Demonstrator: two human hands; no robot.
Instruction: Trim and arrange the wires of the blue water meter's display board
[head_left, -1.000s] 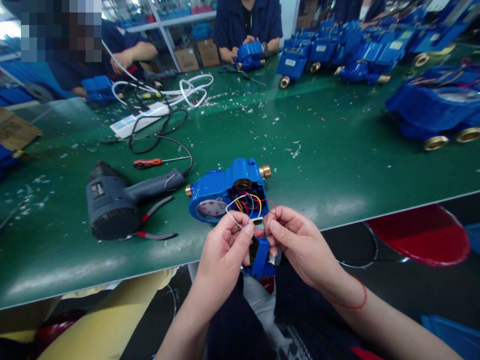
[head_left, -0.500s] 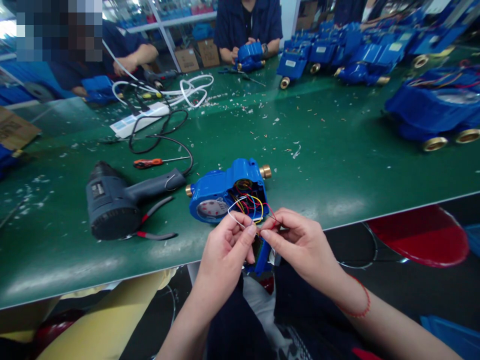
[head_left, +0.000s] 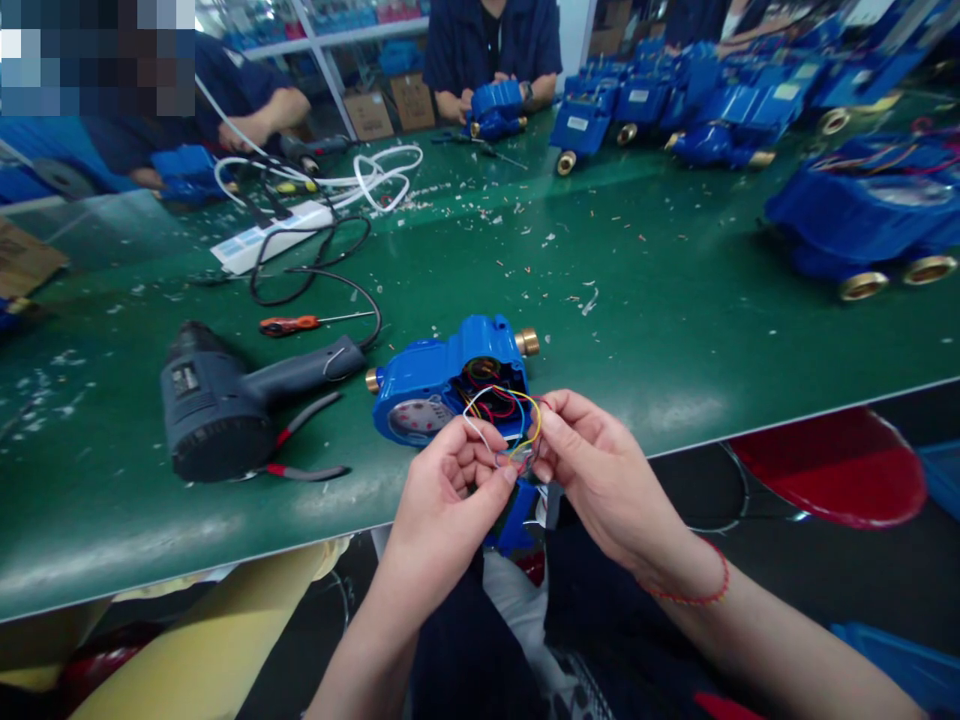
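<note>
A blue water meter with brass pipe ends lies at the bench's near edge, its side housing open and thin coloured wires coming out. My left hand pinches the wires between thumb and forefinger just in front of the housing. Close beside it, my right hand has its fingers closed on wires of the same bundle, yellow and red ones among them. The exact wire ends are hidden by the fingertips. Below my hands hangs a blue cover piece, partly hidden.
Left of the meter lie a heat gun, pliers with red-and-grey handles and an orange screwdriver. Behind them is a white power strip with tangled cords. More blue meters stand at right. Co-workers sit across the green bench.
My right hand has shifted slightly up and turned, its fingers now around the yellow and red wires. My left hand keeps its pinch. The view has drifted a little.
</note>
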